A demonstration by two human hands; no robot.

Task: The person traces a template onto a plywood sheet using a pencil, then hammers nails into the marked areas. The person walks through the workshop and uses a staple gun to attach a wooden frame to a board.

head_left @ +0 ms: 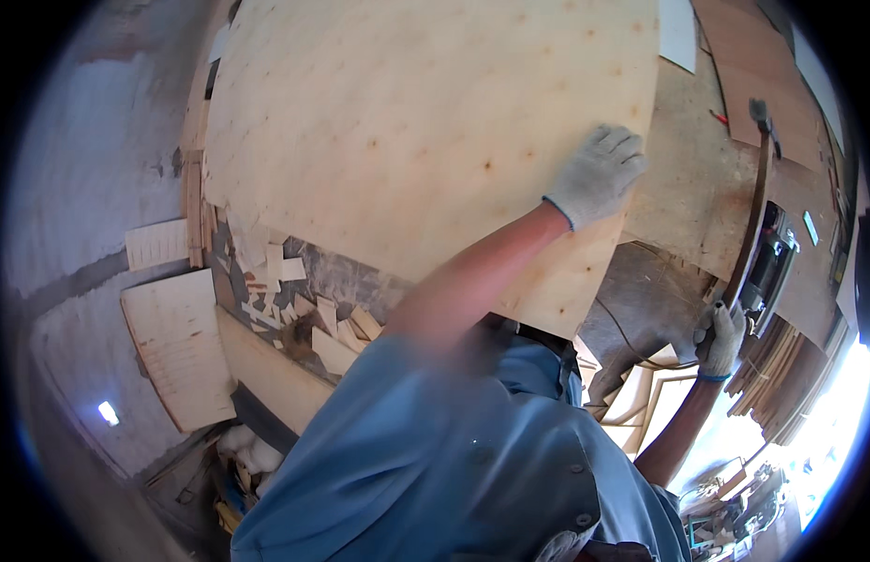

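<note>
A large pale plywood sheet [397, 122] with small brown knots fills the middle of the view. On its right part, close to the edge, rests my left hand [599, 176] in a light knitted glove, fingers stretched out flat and holding nothing. My right hand [722, 339], gloved the same way, is off to the right, closed around the lower end of a hammer [757, 201]. The hammer's long wooden handle points away from me, its metal head at the far end. Beside that hand sits a dark and silver power tool [772, 267].
Wood offcuts [332, 328] lie in a heap left of my arm. A light board [179, 347] leans at the left wall. Thin wood strips [777, 375] are stacked at right, below a brown board [763, 75]. A cable [627, 342] runs near my right hand.
</note>
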